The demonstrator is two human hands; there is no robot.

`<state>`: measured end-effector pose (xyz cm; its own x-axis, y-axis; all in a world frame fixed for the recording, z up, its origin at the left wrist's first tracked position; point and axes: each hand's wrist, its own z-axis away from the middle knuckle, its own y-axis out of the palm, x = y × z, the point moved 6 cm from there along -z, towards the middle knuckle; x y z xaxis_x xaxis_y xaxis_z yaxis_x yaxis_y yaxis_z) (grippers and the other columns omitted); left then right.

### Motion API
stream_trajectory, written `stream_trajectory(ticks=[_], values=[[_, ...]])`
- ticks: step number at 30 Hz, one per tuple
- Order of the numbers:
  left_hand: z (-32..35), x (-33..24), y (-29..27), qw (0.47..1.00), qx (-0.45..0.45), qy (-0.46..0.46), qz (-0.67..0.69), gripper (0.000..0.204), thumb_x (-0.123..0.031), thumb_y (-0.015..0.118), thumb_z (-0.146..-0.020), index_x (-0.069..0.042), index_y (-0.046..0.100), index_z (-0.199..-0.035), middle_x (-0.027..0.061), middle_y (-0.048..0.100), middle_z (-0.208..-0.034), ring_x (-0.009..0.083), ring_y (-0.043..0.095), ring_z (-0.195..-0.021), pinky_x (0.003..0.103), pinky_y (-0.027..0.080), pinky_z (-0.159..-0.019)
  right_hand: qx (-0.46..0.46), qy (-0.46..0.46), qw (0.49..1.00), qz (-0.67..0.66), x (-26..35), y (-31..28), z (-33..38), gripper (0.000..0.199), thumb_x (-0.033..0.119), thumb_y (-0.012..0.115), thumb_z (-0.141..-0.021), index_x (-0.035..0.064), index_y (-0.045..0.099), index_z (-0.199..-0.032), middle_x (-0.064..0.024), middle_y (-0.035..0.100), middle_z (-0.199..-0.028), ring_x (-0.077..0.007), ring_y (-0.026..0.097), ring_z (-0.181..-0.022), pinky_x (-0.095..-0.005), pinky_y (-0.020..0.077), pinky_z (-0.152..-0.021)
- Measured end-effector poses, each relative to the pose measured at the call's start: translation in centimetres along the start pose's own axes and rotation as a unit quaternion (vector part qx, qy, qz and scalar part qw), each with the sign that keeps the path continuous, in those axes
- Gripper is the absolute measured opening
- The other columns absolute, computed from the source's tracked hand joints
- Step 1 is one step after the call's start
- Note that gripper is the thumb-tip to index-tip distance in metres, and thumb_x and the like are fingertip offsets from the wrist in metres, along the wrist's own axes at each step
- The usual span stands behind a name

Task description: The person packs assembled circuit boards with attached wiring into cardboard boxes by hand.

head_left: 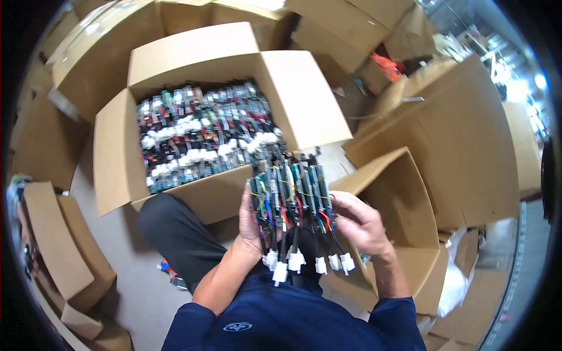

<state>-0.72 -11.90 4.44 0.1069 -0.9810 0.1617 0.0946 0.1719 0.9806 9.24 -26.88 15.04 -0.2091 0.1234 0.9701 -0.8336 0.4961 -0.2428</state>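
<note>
The bundle of circuit boards (291,190) stands upright between both hands, left hand (252,225) and right hand (358,222) each with fingers closed on a side, wires hanging toward the chest, just before the open box (175,202).

Matt cardboard box (298,99), glossy plastic connectors (295,260)

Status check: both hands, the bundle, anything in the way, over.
Left hand and right hand clamp circuit-board bundle. White connectors dangle below. Open box of boards ahead; nothing in between.

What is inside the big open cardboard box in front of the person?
The open box holds many small circuit boards with coloured wires and white plugs. Lower layers and the bottom are covered.
</note>
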Motion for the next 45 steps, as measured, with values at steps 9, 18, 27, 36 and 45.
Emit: stream_trajectory(ticks=[9,18,27,36,45], values=[[1.4,-9.5,0.9,0.983,-0.028,0.126,-0.132,0.067,-0.063,0.039,-0.105,-0.008,0.059,-0.139,0.015,0.07,-0.126,0.0288,0.07,-0.112,0.046,0.057,-0.099,-0.101,-0.018,0.995,0.014,-2.1,9.9,-9.1,0.051,0.014,0.065,-0.102,-0.0021,0.047,-0.146,-0.0111,0.072,-0.111,-0.0125,0.063,-0.099,-0.0305,0.0518,-0.091],[-9.4,-22.6,-0.5,0.957,-0.135,0.106,-0.235,0.066,-0.073,0.05,-0.095,-0.011,0.072,-0.099,0.0036,0.074,-0.076,0.0105,0.067,-0.054,0.023,0.054,-0.045,-0.114,-0.024,0.993,0.002,-9.9,9.7,-26.5,0.038,0.027,0.065,-0.101,-0.0042,0.063,-0.123,-0.009,0.073,-0.096,-0.0156,0.065,-0.086,-0.0338,0.0537,-0.078],[-16.3,-38.6,-7.4,0.792,-0.473,0.203,-0.329,0.077,-0.072,0.034,-0.102,-0.003,0.068,-0.102,0.0111,0.071,-0.082,0.0244,0.069,-0.067,0.042,0.058,-0.056,-0.076,-0.03,0.98,0.184,-13.8,10.7,-43.4,0.037,0.031,0.065,-0.096,-0.0033,0.065,-0.11,-0.0247,0.072,-0.095,-0.0418,0.07,-0.089,-0.0464,0.0532,-0.083],[-16.4,-39.8,-1.8,0.34,-0.42,0.32,-0.778,0.047,-0.043,0.066,-0.096,0.003,0.072,-0.103,0.0263,0.072,-0.096,0.042,0.071,-0.093,0.05,0.054,-0.084,-0.199,-0.112,0.946,0.228,-22.4,12.5,-47.2,0.044,0.023,0.069,-0.093,-0.0075,0.06,-0.124,-0.0298,0.064,-0.122,-0.0438,0.063,-0.114,-0.0479,0.0492,-0.099],[-19.3,-39.0,-3.5,0.317,-0.359,0.252,-0.841,0.038,-0.03,0.072,-0.091,0.007,0.072,-0.086,0.0324,0.067,-0.093,0.0487,0.068,-0.09,0.053,0.054,-0.081,-0.181,-0.11,0.939,0.272,-21.3,13.4,-47.7,0.058,0.032,0.073,-0.091,-0.0087,0.062,-0.13,-0.0292,0.059,-0.137,-0.0421,0.056,-0.128,-0.0454,0.0432,-0.111]])
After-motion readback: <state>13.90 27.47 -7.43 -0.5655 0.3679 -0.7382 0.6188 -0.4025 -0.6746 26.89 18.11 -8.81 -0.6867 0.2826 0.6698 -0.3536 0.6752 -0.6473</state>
